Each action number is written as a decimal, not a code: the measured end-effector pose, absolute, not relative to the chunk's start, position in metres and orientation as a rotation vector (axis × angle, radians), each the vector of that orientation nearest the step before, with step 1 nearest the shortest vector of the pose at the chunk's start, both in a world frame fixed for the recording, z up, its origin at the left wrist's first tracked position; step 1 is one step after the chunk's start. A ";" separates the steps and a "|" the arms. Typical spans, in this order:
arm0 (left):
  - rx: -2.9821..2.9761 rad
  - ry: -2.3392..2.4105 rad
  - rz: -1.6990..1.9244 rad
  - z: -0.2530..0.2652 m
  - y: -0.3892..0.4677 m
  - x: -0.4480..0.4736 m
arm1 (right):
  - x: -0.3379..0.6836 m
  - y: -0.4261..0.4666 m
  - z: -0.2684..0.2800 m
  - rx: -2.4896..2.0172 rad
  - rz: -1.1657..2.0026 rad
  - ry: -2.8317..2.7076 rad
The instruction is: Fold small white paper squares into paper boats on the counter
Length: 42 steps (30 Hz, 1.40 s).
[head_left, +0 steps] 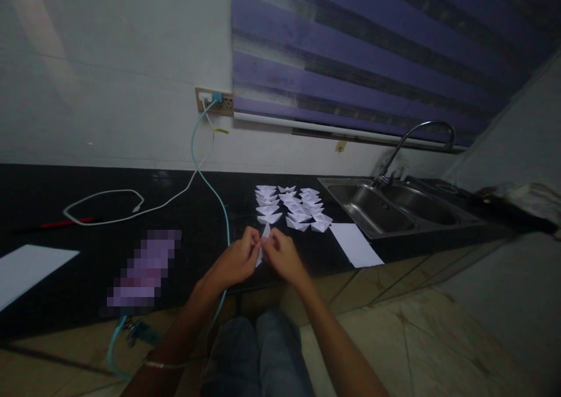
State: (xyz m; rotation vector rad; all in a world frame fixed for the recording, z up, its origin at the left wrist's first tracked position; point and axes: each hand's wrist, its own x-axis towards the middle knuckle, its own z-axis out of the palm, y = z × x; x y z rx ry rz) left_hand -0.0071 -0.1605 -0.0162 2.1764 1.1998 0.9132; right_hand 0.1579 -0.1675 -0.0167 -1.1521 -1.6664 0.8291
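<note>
A narrow piece of folded white paper [266, 231] stands upright between my two hands, just above the front part of the black counter. My left hand [243, 255] pinches it from the left side. From the right, my right hand [283, 254] has its fingers closed on the same paper. The fingers hide most of the paper's middle, and a tip shows below them. Just beyond my hands, several folded white paper boats [299, 211] sit in three rows on the counter.
A double steel sink [370, 233] with a tall faucet [412, 129] is at the right. White sheets lie near it [356, 246] and at far left [30, 271]. A teal cable [221, 201] crosses the counter left of my hands; a white cable [105, 193] loops behind a blurred purple object [146, 268].
</note>
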 end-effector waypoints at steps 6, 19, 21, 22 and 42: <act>2.210 1.242 0.911 -0.015 -0.159 -0.007 | 0.158 -0.171 -0.015 -1.206 0.742 -1.682; 2.343 1.382 0.832 -0.016 -0.160 -0.006 | 0.156 -0.174 -0.013 -1.282 0.638 -1.664; 2.355 1.423 0.794 -0.016 -0.160 -0.005 | 0.156 -0.173 -0.013 -1.298 0.620 -1.671; 2.363 1.441 0.779 -0.016 -0.160 -0.005 | 0.157 -0.173 -0.013 -1.307 0.606 -1.674; 2.264 1.374 0.853 -0.002 -0.166 -0.003 | 0.152 -0.177 -0.010 -1.352 0.367 -1.928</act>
